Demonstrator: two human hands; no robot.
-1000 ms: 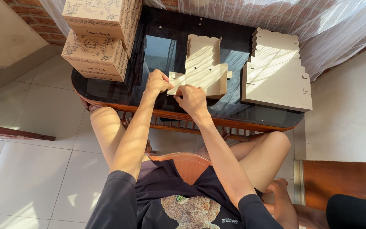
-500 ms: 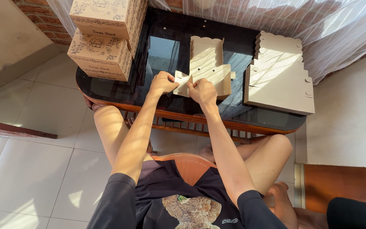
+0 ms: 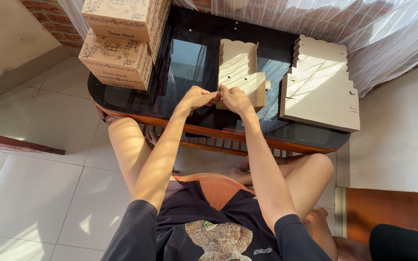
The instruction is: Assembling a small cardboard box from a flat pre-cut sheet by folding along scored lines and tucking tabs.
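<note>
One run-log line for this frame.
left hand: gripping cardboard box blank | right hand: folding same blank | flat blank stack: right | finished boxes: left

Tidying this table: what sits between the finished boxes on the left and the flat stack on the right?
In the head view, the cardboard blank and both hands, left hand and right hand, gripping its near edge. Otherwise bare glass table between the boxes and stack.

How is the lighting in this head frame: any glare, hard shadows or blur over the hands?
Head view: hard sunlight from the upper right washes out the flat cardboard piece and the stack of flat blanks; the glass table mirrors brick and curtain; the left hand and right hand are sharp, casting crisp shadows.
</note>
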